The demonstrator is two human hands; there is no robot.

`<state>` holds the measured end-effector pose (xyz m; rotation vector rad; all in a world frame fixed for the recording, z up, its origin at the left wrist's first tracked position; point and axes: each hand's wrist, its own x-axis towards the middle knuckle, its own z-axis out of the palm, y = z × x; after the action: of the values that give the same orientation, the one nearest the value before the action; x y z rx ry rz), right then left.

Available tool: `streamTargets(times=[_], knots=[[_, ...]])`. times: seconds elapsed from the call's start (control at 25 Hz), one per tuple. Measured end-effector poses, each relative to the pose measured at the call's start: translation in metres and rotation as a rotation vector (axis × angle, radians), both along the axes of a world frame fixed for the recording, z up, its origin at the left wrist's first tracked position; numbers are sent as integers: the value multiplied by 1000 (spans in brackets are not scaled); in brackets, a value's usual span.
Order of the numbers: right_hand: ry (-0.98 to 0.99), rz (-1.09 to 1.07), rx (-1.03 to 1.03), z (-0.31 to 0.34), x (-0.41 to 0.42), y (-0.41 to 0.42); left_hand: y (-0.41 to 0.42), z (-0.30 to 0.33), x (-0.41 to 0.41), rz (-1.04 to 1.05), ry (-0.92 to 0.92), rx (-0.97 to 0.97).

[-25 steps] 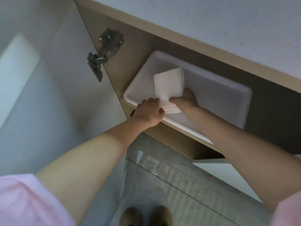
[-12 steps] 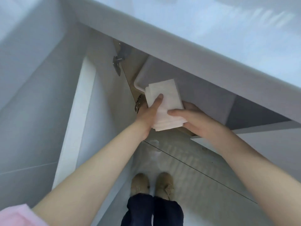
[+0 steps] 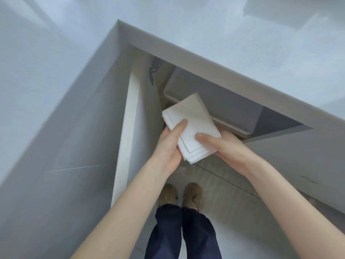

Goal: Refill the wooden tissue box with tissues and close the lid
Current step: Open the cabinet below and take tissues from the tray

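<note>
A stack of folded white tissues (image 3: 190, 126) is held in front of the open cabinet, clear of the white storage bin (image 3: 240, 113) on the shelf. My left hand (image 3: 169, 146) grips the stack's left side, thumb on top. My right hand (image 3: 225, 146) holds the right side from below, thumb pressed on the top sheet. The wooden tissue box is not in view.
The white countertop (image 3: 242, 43) juts out above the cabinet opening. The cabinet door (image 3: 128, 131) stands open to the left with a metal hinge (image 3: 152, 71) at its top. My feet in brown shoes (image 3: 182, 195) stand on the grey tiled floor below.
Both hands lifted the tissue stack out of the white bin and drew it back toward me. The view rose from inside the cabinet to above the countertop.
</note>
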<state>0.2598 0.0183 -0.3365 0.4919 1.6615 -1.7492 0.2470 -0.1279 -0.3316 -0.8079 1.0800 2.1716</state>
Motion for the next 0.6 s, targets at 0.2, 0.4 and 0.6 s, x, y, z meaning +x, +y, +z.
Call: streamTargets(times=[0.2, 0.4, 0.6], knots=[[110, -2, 152, 36, 18, -23, -11, 40, 12, -2, 49, -31], [158, -74, 23, 99, 24, -35, -28, 91, 19, 40, 96, 27], [84, -201, -241, 154, 34, -50, -42, 140, 25, 72, 209, 104]])
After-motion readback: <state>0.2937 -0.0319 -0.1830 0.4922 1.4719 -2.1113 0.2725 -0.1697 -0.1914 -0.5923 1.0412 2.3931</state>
